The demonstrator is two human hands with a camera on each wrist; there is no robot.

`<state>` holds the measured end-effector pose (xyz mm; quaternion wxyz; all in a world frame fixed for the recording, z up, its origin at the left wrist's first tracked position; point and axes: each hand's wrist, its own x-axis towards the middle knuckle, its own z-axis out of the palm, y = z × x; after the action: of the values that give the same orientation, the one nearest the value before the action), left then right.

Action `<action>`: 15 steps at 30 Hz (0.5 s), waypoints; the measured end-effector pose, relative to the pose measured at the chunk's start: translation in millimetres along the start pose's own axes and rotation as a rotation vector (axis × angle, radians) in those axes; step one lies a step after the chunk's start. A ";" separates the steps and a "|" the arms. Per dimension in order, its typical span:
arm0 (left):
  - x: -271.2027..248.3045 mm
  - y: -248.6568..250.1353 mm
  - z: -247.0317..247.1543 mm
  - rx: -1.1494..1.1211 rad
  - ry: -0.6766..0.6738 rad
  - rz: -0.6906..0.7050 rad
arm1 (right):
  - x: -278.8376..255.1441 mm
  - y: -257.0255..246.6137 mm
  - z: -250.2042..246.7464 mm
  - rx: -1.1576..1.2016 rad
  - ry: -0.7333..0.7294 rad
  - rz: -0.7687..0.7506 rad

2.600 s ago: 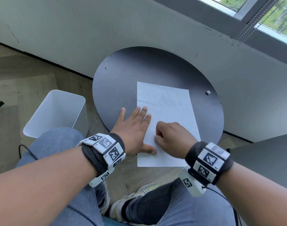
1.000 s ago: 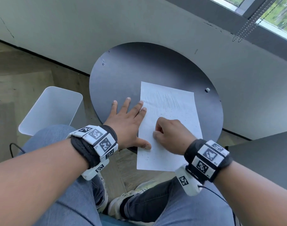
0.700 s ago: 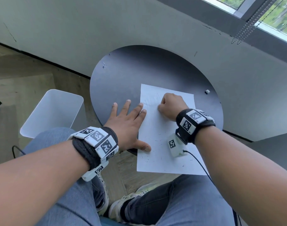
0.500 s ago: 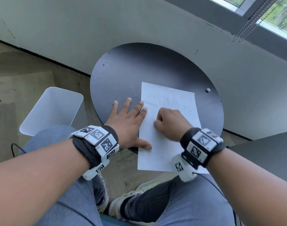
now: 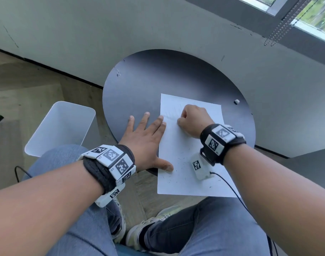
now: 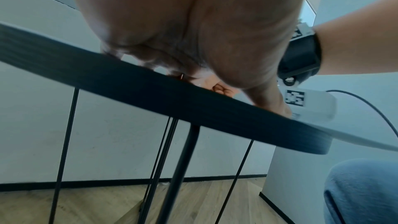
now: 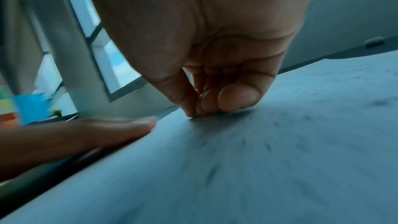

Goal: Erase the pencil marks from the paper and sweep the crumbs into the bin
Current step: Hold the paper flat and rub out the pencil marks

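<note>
Left hand [image 5: 145, 143] spread flat, pinning white paper sheet [image 5: 178, 159]; right hand [image 5: 192, 120] pinched, presumably on an unseen eraser. Risk: hard strokes crumpling the overhanging sheet.

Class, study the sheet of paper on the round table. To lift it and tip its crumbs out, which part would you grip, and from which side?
Grip the near edge of the paper, which overhangs the table rim toward the person's knees. Come from the near side, thumb above, fingers beneath; elsewhere it lies flat on the top. The crumbs sit nearby, so probably lift level.
</note>
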<state>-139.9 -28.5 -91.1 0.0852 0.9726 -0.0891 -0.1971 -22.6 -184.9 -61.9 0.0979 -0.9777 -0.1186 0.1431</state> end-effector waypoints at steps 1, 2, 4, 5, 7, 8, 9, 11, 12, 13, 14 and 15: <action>0.0 0.0 0.3 0.000 0.003 0.000 | -12.5 -0.6 1.5 0.007 -0.018 -0.024; 0.2 -0.1 0.4 -0.002 0.005 0.000 | -28.5 -2.0 3.4 0.011 -0.045 -0.053; 0.0 0.3 0.9 -0.006 0.003 0.003 | -62.9 -4.9 8.8 0.009 -0.119 -0.125; -0.2 0.4 1.2 -0.005 0.000 0.004 | -76.2 -6.0 11.7 0.003 -0.155 -0.156; -0.5 0.4 1.1 -0.004 -0.003 0.006 | -87.1 -7.0 14.6 -0.006 -0.192 -0.187; -0.7 0.3 0.6 -0.004 -0.004 0.008 | -83.8 -8.2 13.7 -0.011 -0.187 -0.190; -0.9 -0.2 0.5 -0.004 -0.005 0.010 | -75.7 -9.8 12.2 -0.012 -0.165 -0.186; -1.2 -0.8 0.4 -0.011 -0.002 0.012 | -48.9 -13.7 8.6 -0.006 -0.109 -0.166; -1.4 -1.1 0.4 -0.015 -0.002 0.012 | -32.0 -15.9 7.0 -0.009 -0.083 -0.150; -1.5 -1.3 0.2 -0.016 -0.003 0.012 | -14.9 -18.4 5.6 -0.015 -0.055 -0.131; -1.6 -1.5 -0.3 -0.018 -0.005 0.011 | 0.4 -21.2 4.2 -0.022 -0.031 -0.111; -1.7 -1.6 -0.6 -0.022 -0.008 0.010 | 12.7 -23.8 3.3 -0.031 -0.017 -0.090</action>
<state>-141.0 -26.5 -90.3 0.0967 0.9704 -0.0921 -0.2013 -16.6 -158.4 -62.9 0.0878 -0.9716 -0.1653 0.1449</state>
